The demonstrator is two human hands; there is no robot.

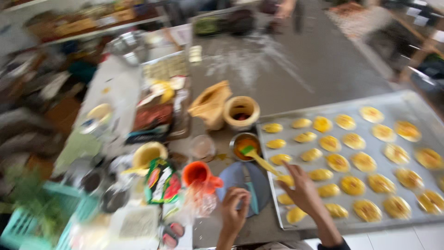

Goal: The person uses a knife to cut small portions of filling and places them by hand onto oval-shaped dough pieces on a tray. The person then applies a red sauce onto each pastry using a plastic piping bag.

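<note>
Gripping a yellow pastry brush in right hand, bristles in egg-wash bowl; left hand loosely curled, empty, beside blue plate.

Left hand enters from 6 o'clock, forearm upright, fingers curled loosely inward, thumb toward 3 o'clock. Right hand lies just beside it at 3 o'clock, forearm running to 5 o'clock, fingers closed in a grip, knuckles toward 11 o'clock.

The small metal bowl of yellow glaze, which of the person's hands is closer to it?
Right. The right hand holds the brush whose tip sits in the bowl; the left hand rests lower, on the blue plate.
</note>
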